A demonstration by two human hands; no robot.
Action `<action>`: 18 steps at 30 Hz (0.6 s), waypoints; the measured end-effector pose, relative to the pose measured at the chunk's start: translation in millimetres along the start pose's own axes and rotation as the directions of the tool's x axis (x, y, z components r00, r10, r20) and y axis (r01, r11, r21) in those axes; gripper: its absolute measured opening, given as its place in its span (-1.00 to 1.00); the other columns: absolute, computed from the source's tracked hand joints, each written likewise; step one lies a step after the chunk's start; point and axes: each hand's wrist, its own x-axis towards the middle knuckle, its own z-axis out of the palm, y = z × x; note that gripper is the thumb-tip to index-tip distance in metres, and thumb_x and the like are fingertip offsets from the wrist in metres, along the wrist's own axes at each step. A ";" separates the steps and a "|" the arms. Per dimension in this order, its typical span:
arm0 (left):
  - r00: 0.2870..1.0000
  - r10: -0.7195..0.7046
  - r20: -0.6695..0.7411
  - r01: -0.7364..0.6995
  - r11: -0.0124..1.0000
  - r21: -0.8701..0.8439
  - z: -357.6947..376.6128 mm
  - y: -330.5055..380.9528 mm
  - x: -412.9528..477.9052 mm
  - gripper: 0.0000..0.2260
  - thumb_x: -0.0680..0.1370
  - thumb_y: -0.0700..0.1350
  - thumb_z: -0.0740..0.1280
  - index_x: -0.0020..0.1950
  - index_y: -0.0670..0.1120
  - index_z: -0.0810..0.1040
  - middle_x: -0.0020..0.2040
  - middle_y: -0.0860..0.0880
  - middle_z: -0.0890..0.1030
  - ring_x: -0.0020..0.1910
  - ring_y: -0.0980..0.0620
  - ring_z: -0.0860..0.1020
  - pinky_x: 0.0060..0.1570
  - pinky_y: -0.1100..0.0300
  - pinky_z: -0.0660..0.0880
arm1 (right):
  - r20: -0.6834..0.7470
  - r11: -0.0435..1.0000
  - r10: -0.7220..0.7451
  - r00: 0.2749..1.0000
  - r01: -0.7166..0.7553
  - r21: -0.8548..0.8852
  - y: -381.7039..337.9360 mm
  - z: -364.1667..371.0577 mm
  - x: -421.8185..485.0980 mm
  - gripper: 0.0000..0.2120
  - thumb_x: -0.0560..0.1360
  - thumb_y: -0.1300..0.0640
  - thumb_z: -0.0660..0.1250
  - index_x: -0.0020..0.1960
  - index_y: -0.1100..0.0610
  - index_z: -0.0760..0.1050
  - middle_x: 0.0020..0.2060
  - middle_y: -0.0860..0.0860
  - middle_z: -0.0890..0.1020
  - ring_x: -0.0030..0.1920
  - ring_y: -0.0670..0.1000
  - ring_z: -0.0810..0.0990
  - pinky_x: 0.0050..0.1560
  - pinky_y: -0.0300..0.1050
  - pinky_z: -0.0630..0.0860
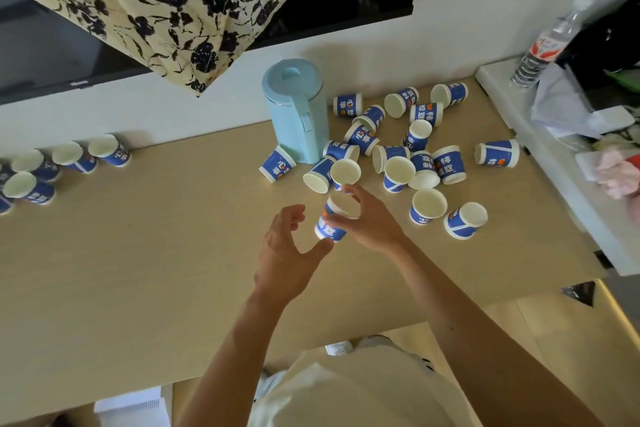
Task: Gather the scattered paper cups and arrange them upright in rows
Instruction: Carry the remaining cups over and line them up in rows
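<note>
I see the upright cups [69, 158] at far left cut off by the frame; the held cup [330, 231] is blurred, half under the right hand [372, 224] gripping it; bare table [156, 253] lies open between that row and the scattered cups [398, 152] by the kettle [296, 111]; the left hand [284, 253] is spread, holding nothing, thumb by the cup's base.

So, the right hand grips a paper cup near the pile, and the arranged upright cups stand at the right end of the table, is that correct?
Not quite: the head view shows the arranged upright cups at the left end of the table, by the wall. The right hand does grip a paper cup near the pile.
</note>
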 end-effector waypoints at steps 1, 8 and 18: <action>1.000 -0.001 0.012 0.001 1.000 0.016 1.6 -1.6 0.2 -0.37 0.41 -0.03 0.57 0.41 0.00 0.39 0.27 0.06 0.54 0.22 0.08 0.50 0.17 0.16 0.46 | 0.043 1.000 -0.022 0.999 0.022 -0.008 -12.6 -0.8 -2.3 -0.25 0.36 -0.21 0.55 0.45 -0.08 0.35 0.24 -0.14 0.53 0.23 -0.06 0.54 0.07 -0.21 0.46; 0.991 0.010 -0.134 -0.021 0.996 -0.082 -3.3 -12.2 -1.5 -0.43 0.34 -0.10 0.62 0.28 -0.10 0.48 0.02 0.13 0.63 -0.09 0.30 0.58 -0.18 0.51 0.42 | 0.198 0.982 -0.162 0.967 0.178 -0.064 -74.5 16.3 -18.0 -0.09 0.29 -0.24 0.60 0.51 -0.14 0.24 0.22 -0.10 0.48 0.28 -0.09 0.47 0.18 -0.15 0.44; 0.873 -0.194 -0.448 0.137 0.978 -0.157 -67.7 -59.0 -17.2 -0.61 0.36 -0.04 0.60 0.04 0.04 0.46 -0.21 0.21 0.58 -0.23 0.40 0.53 -0.34 0.53 0.39 | 0.190 0.924 0.121 0.974 -0.181 0.338 -97.6 89.8 42.4 -0.76 0.61 -0.15 0.31 0.09 0.01 0.51 -0.10 0.08 0.65 -0.12 0.00 0.65 -0.17 -0.13 0.50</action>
